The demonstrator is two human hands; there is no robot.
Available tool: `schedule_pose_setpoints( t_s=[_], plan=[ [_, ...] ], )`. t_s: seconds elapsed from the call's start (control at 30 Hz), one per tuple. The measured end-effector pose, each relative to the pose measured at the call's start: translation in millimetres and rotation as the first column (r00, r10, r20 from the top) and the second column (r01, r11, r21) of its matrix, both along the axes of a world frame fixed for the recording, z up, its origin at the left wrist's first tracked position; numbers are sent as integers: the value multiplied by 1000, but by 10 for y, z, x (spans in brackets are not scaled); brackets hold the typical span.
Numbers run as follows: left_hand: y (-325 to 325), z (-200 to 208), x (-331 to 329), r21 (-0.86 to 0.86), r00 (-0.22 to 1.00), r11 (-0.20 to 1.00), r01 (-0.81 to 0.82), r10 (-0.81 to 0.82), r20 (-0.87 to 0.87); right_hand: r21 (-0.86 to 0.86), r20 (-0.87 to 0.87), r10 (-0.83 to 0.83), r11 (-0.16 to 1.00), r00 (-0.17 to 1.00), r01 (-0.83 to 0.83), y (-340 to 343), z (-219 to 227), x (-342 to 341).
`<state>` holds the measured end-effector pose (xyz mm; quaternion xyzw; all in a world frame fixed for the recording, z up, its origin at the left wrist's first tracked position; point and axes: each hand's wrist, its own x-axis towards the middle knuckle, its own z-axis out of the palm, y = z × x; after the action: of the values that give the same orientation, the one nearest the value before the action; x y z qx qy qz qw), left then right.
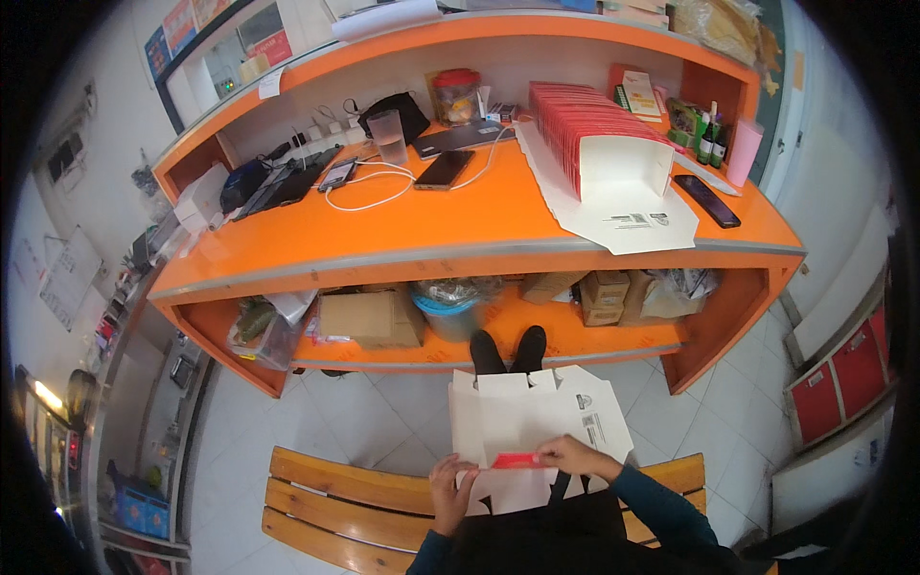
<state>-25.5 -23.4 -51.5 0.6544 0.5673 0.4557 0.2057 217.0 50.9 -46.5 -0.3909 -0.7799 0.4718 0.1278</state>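
A partly folded white cardboard box blank [498, 402] lies across my lap, with printed marks on its right part. A red-faced flap [516, 461] stands up along its near side. My right hand [573, 455] is closed on the right end of that flap, fingers pinched at its edge. At the left end of the same side, my left hand [450, 491] grips the cardboard edge between thumb and fingers. The undersides of the cardboard and part of the fingers are hidden.
On the orange desk [460, 225] stands a row of red-and-white folded boxes [594, 134]. Phones, cables, a clear cup [388, 137] and a pink cup [745, 153] share it. Below are a cardboard carton [369, 318] and a blue bucket [448, 316]. A wooden bench [350, 494] is beneath me.
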Motion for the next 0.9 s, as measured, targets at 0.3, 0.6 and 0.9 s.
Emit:
schedule_pose_setpoints(
  t_s=[0.3, 0.6, 0.9],
  plan=[
    [480, 601, 251, 327, 947, 934, -141, 224, -231, 170, -287, -138, 966, 948, 192, 148, 661, -240],
    [493, 881, 362, 345, 762, 883, 318, -21, -647, 370, -278, -211, 877, 937, 307, 19, 1076, -179],
    [552, 830, 357, 455, 902, 849, 267, -54, -429, 467, -716, -484, 205, 504, 860, -451, 703, -108]
  ],
)
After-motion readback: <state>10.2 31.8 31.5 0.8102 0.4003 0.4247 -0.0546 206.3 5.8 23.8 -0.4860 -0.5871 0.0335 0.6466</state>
